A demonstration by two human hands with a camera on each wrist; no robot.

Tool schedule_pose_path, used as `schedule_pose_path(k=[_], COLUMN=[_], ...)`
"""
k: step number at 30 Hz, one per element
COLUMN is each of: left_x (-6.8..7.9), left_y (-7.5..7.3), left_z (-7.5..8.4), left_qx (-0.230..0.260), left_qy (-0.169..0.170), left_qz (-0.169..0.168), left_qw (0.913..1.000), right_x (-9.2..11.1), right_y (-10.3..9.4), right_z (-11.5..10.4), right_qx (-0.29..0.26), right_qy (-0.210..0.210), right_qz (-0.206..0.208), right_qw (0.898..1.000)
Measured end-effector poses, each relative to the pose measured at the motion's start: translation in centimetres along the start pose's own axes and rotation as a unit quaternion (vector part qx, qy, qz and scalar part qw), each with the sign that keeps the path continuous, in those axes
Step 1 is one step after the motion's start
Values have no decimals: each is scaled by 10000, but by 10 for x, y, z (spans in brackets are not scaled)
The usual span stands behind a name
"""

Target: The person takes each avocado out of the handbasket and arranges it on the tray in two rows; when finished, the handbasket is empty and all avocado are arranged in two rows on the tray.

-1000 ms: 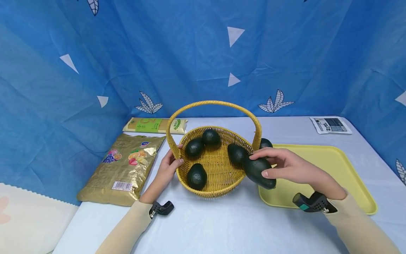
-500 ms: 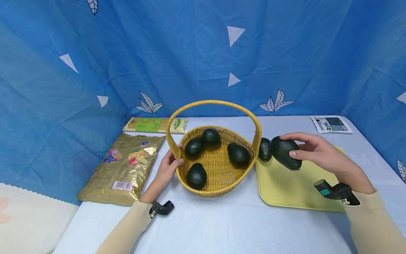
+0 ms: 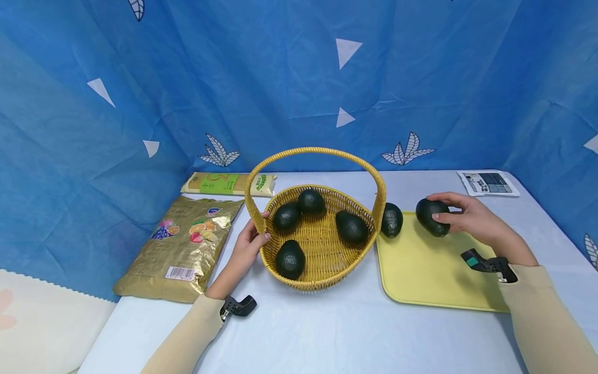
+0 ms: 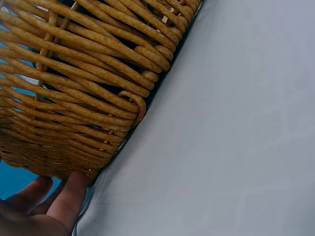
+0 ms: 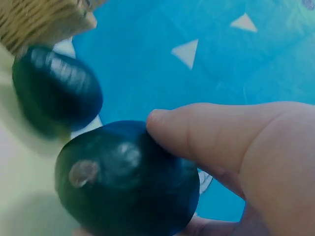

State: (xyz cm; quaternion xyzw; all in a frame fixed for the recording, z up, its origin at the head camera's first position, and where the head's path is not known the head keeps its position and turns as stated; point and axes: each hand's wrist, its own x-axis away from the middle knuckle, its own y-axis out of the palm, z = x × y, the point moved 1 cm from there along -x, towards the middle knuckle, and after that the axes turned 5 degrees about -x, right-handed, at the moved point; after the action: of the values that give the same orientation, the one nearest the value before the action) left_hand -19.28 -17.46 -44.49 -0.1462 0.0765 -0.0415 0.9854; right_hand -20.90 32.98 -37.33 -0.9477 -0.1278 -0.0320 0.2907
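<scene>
A yellow wicker basket (image 3: 322, 259) with a tall arched handle stands mid-table, holding several dark green avocados (image 3: 290, 259). My left hand (image 3: 246, 246) holds the basket's left end by the handle's foot; in the left wrist view its fingertips (image 4: 74, 191) touch the woven wall. Between thumb and fingers, my right hand (image 3: 467, 221) grips another avocado (image 3: 432, 217) above the far part of the yellow tray (image 3: 434, 280). That avocado's stem end faces the right wrist camera. One more avocado (image 3: 392, 220) lies at the tray's far left corner, beside the basket.
A gold fruit-printed bag (image 3: 182, 249) lies left of the basket, with a noodle packet (image 3: 229, 184) behind it. At the far right lies a small white pouch (image 3: 488, 184). A blue curtain (image 3: 299, 83) hangs behind the white table (image 3: 317, 332).
The right hand has carried its avocado rightward from the basket's right rim to above the tray, most recently a little farther back. The left hand and basket have stayed put.
</scene>
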Motion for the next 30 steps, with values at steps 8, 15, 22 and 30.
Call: schedule_pose_path(k=[8,15,22,30], left_x=[0,0,1,0], left_y=[0,0,1,0], left_z=[0,1,-1,-1], left_qx=[-23,30,51,2], left_qy=[-7,72,91,64], left_qz=[4,16,-5,2], left_qw=[10000,10000,9999,10000], right_x=[-7,-10,-13,-13], right_y=[-2,-2,0,3], right_z=[22,28,32,31], right_qx=[-214,-266,-247,-274], right_qy=[72,131,229,271], right_qz=[-59,-99,-76,-20], right_qw=[9997,9995,9994,9993])
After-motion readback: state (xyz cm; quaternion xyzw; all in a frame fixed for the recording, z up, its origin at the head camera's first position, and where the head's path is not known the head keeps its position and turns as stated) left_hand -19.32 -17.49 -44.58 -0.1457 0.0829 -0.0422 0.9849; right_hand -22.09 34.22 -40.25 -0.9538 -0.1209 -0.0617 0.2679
